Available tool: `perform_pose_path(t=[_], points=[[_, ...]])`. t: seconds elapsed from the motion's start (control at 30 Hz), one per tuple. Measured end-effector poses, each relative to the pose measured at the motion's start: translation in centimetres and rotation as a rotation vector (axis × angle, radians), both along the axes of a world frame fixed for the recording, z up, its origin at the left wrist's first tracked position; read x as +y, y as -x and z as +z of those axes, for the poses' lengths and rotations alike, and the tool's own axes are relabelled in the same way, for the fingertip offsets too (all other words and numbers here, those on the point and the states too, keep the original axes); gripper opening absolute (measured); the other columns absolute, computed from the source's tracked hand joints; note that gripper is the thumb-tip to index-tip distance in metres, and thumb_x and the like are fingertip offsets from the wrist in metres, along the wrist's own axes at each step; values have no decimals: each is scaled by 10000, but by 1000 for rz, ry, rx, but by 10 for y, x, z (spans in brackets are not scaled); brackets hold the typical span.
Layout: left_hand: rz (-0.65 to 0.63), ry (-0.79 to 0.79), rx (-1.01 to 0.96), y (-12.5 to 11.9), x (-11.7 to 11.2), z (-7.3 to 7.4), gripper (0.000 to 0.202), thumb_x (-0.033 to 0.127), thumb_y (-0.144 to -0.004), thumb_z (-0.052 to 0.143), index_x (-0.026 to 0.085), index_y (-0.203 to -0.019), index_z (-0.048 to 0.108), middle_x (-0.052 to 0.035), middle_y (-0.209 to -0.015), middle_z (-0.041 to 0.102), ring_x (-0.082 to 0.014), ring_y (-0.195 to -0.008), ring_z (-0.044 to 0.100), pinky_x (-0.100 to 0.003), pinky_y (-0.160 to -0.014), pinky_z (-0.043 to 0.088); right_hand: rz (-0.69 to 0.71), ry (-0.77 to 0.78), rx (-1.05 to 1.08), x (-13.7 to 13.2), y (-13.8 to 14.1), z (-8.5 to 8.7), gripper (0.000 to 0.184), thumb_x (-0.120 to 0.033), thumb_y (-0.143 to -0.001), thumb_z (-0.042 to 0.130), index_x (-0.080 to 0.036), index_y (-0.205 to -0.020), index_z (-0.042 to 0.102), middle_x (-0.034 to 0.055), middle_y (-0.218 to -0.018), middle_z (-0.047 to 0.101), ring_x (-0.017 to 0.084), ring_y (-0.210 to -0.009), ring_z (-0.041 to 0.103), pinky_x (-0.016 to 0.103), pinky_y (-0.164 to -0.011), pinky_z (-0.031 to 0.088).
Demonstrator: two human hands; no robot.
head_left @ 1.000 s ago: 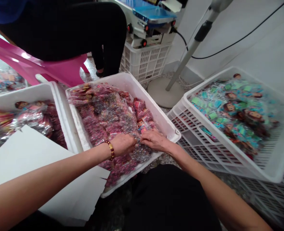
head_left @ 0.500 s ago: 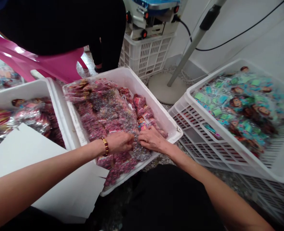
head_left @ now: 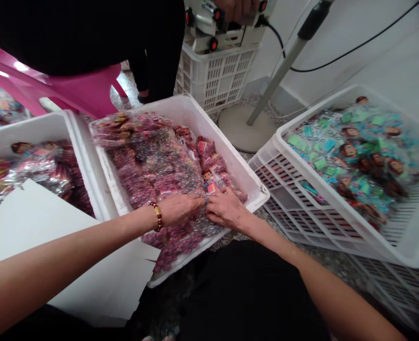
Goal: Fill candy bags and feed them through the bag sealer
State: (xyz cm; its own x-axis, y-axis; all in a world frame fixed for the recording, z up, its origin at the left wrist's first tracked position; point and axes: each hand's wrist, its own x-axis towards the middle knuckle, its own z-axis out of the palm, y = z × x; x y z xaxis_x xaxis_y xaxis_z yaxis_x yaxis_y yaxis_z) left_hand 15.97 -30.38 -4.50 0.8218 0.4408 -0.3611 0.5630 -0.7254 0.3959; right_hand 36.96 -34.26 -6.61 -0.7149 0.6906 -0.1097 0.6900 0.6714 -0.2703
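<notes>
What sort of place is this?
Probably a packing workshop: a white box full of pink packets, a slatted crate of green-and-blue packets, and another person sitting nearby.

Small workshop or packing room, by look of it. White foam bin point(head_left: 211, 128) crammed with bagged pink figure packets point(head_left: 163, 166); second foam bin point(head_left: 85, 161) alongside, also loaded. Slatted plastic crate point(head_left: 337, 215) at right, heap of green-blue packets point(head_left: 366, 137) inside. Machine point(head_left: 204, 26) with orange-red knobs, up on another crate point(head_left: 227, 78); black cable point(head_left: 333, 69) along plain pale wall point(head_left: 390, 52). Round-based stand point(head_left: 240, 130), speckled floor point(head_left: 230, 238). Co-worker in dark trousers point(head_left: 124, 33) seated close by on pink plastic chair point(head_left: 85, 92).
</notes>
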Motion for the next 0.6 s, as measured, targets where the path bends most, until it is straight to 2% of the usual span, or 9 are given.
perform_pose_path(t=[0.1, 0.3, 0.43, 0.6], points=[[-36, -27, 6, 0, 1, 1, 166, 192, -912, 412, 195, -920, 578, -67, -1022, 624, -180, -816, 634, -264, -653, 444, -29, -13, -34, -1, 8, -1, 171, -246, -899, 512, -176, -821, 647, 53, -851, 662, 197, -821, 516, 372, -810, 252], [-65, -102, 66, -4, -2, 10, 189, 345, -896, 506, 214, -993, 601, -63, -1087, 635, -208, -857, 652, -272, -630, 452, -151, 5, 57, -3, 10, -4, 120, -198, -872, 528, -167, -794, 614, 54, -852, 669, 189, -844, 538, 354, -801, 255], [-53, -103, 73, -7, -1, 10, 206, 280, -927, 425, 202, -979, 608, -72, -1061, 659, -199, -847, 654, -272, -647, 446, -194, 21, 108, -4, 9, -7, 101, -173, -859, 534, -169, -785, 602, 35, -829, 662, 175, -831, 545, 342, -797, 247], [29, 36, -19, -3, 12, 1, 154, 192, -853, 468, 217, -847, 620, -35, -927, 684, -191, -858, 632, -261, -701, 426, -223, 150, 192, -2, -1, 0, 127, -170, -897, 514, -178, -824, 617, 18, -864, 663, 157, -851, 558, 320, -800, 245]])
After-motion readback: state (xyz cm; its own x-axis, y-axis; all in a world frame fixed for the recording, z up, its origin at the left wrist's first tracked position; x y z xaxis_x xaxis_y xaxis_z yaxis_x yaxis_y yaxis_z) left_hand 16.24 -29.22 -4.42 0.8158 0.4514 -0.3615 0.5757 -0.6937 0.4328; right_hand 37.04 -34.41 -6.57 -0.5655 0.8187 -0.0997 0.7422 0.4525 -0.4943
